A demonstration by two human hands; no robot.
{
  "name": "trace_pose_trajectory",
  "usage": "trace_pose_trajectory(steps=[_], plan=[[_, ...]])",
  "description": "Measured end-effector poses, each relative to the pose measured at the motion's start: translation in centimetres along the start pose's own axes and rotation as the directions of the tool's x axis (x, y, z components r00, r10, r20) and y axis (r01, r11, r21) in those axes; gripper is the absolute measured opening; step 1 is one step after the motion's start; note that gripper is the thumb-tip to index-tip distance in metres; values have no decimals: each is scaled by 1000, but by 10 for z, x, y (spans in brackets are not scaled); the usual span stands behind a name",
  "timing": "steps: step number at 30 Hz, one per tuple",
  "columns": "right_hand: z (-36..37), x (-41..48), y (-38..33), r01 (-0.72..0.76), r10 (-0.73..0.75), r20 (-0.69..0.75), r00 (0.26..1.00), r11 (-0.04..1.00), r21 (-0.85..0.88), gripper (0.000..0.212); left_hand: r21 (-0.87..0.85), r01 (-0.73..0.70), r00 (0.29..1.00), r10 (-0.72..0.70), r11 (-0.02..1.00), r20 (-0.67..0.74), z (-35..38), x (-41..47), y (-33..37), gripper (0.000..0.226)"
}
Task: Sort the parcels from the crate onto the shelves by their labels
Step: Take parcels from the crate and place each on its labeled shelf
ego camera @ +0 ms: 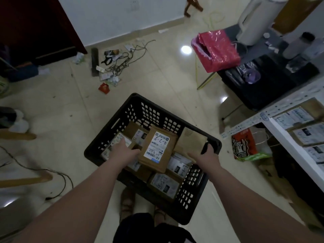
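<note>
A black slatted crate [140, 106] stands on the floor below me, holding several brown cardboard parcels with white labels. The top parcel [157, 148] is tilted and marked "4-2-8" by hand. My left hand [125, 149] reaches into the crate and grips this parcel's left edge. My right hand [204, 156] holds the near edge of a plain brown parcel [190, 140] that leans against the crate's right rim. A white shelf [287, 146] at the right carries several labelled parcels [308, 135].
Cables and scraps [119, 62] litter the tiled floor at the back. A red bag [217, 50] sits on a dark table [263, 81] at the upper right. An orange printed bag [245, 146] stands beside the shelf. My feet [128, 202] are near the crate.
</note>
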State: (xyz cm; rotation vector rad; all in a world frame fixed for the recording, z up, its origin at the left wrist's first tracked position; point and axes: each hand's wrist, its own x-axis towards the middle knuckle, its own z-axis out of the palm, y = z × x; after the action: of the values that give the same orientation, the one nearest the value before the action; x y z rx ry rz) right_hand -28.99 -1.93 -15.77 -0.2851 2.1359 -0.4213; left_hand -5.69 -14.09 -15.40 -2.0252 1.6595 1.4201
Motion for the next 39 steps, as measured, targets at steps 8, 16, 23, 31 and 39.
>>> trace_pose_trajectory(steps=[8,16,23,31,39], plan=[[53,54,-11,-191,190,-64,980,982,1,129,-9,9,979,-7,1000,202,40,61,14,73],[74,87,-33,-302,285,-174,943,950,-76,127,12,-15,940,10,1000,341,65,92,13,53],[60,68,-22,-350,305,-262,915,926,-143,129,2,-135,923,125,991,364,47,86,37,41],[-19,-5,-22,-93,170,-202,965,936,340,109,-86,-281,893,294,956,340,29,40,100,42],[-75,-71,-13,-89,-12,101,995,367,926,77,-384,-66,848,254,921,464,-7,-17,154,38]])
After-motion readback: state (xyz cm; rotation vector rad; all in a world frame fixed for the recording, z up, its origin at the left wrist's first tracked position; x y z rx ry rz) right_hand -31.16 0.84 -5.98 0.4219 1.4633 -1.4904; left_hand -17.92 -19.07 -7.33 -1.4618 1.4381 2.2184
